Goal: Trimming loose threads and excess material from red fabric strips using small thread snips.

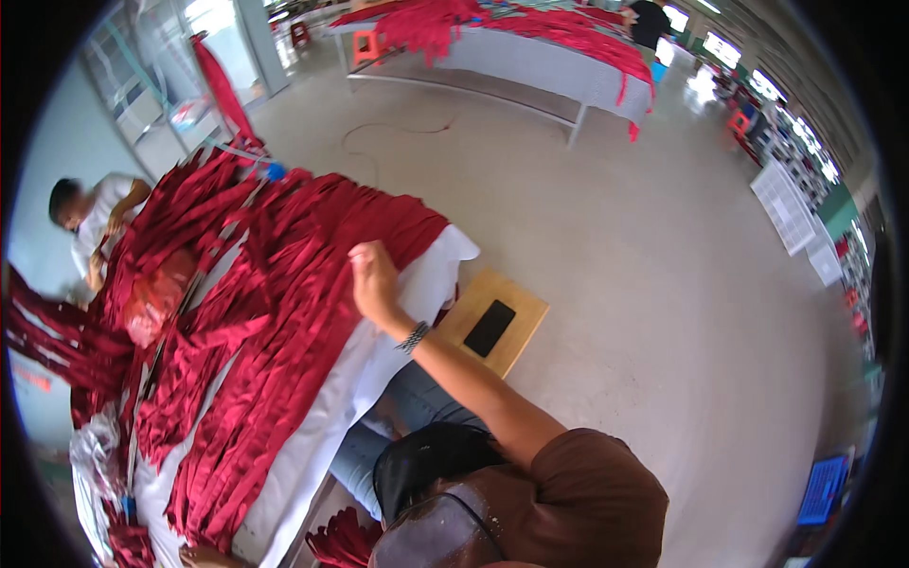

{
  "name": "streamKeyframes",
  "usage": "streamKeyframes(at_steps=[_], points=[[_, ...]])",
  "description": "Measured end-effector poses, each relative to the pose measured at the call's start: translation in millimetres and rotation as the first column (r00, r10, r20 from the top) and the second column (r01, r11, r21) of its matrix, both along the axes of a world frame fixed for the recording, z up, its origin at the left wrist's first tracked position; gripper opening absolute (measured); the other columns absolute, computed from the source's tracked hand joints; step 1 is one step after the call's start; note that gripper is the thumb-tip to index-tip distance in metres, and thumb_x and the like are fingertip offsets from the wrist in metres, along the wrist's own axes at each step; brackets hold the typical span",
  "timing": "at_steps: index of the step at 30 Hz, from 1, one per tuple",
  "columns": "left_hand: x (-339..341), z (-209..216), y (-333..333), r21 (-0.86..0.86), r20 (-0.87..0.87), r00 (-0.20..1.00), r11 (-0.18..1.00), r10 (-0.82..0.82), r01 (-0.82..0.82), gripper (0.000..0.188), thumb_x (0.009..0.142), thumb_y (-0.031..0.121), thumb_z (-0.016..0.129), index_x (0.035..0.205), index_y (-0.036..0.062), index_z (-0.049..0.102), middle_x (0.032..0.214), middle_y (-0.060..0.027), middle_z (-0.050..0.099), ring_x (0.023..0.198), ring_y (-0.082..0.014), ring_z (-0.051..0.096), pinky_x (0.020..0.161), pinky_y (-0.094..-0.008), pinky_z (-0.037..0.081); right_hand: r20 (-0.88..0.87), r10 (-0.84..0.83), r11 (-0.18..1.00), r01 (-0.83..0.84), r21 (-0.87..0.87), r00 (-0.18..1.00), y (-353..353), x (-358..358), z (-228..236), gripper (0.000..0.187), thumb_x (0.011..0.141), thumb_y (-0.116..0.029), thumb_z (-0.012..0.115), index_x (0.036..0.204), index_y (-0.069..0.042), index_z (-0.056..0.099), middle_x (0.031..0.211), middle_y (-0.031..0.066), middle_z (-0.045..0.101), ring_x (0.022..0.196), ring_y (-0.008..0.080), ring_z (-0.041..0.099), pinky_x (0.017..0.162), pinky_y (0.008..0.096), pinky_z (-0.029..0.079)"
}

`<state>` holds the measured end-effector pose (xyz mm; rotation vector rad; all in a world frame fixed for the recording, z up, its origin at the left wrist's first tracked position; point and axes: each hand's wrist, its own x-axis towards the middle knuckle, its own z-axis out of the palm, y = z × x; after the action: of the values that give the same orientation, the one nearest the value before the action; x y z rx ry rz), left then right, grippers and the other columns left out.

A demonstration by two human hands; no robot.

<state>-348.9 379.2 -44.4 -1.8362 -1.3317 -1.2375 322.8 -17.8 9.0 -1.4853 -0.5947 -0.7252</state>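
A thick heap of dark red fabric strips (pixel 275 312) lies fanned over a white-covered table (pixel 431 275) to my left. My right hand (pixel 374 279), with a beaded bracelet at the wrist, rests at the heap's right edge, its fingers curled on a red strip. My left hand (pixel 204 557) barely shows at the bottom edge beside the hanging strip ends, and its grip is hidden. A black bag (pixel 426 469) sits on my lap over blue jeans.
A low wooden stool (pixel 525 317) carrying a black phone (pixel 490 328) stands just right of the table. A person in a white top (pixel 95 218) works at the far left. Another long table with red fabric (pixel 530 43) stands at the back, and a blue crate (pixel 822 488) sits at the lower right.
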Motion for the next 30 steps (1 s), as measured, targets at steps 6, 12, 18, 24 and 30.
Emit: streamKeyframes(at_steps=[6,12,18,24,30], points=[[50,43,-90,0.102,0.109,0.992,0.992,0.067,-0.079,0.011,0.089,0.002,0.057,0.089,-0.0008,0.068,0.098,-0.0165,0.06,0.089,-0.0267,0.059,0.08,-0.0383,0.049,-0.093,0.072,0.997,-0.069,0.041,0.993,4,4,-13,0.041,0.103,-0.035,0.029,0.095,-0.003,0.053,0.087,0.0078,0.054,0.075,0.015,0.055,0.062,0.0277,0.046],[183,99,-185,-0.135,0.121,0.896,0.887,-0.428,0.442,0.02,0.089,0.008,0.057,0.104,-0.0053,0.06,0.117,-0.0168,0.057,0.107,-0.0304,0.054,0.094,-0.0412,0.043,-0.068,0.135,0.991,-0.134,0.019,0.989,5,-5,-9,0.038,0.103,-0.028,0.03,0.094,-0.001,0.055,0.085,0.0062,0.052,0.069,0.013,0.047,0.066,0.0282,0.041],[297,145,-202,-0.661,0.155,0.679,0.436,-0.717,0.611,0.05,0.087,0.018,0.061,0.132,0.0041,0.047,0.142,-0.0182,0.038,0.132,-0.0361,0.035,0.109,-0.0455,0.029,0.025,0.124,0.99,-0.122,-0.071,0.992,5,-12,-1,0.035,0.101,-0.025,0.033,0.092,0.001,0.054,0.089,0.0117,0.054,0.072,0.0204,0.051,0.066,0.0318,0.043],[401,169,-136,-0.723,-0.083,0.386,0.322,-0.919,0.611,0.051,0.088,0.021,0.06,0.136,0.0149,0.044,0.148,-0.015,0.032,0.135,-0.0351,0.032,0.11,-0.0483,0.027,0.154,0.198,0.976,-0.18,-0.125,0.968,8,-12,-10,0.037,0.103,-0.029,0.032,0.094,0.0,0.053,0.092,0.0096,0.053,0.072,0.0154,0.05,0.066,0.0286,0.043],[510,120,-72,-0.695,-0.477,0.238,0.529,-0.846,0.487,0.087,0.076,0.041,0.07,0.148,0.022,0.024,0.154,-0.0159,0.015,0.14,-0.0364,0.022,0.112,-0.0527,0.022,0.058,0.247,0.959,-0.236,-0.157,0.967,3,-12,-9,0.037,0.102,-0.029,0.032,0.092,-0.001,0.054,0.086,0.0112,0.055,0.067,0.0168,0.05,0.062,0.0278,0.043]])
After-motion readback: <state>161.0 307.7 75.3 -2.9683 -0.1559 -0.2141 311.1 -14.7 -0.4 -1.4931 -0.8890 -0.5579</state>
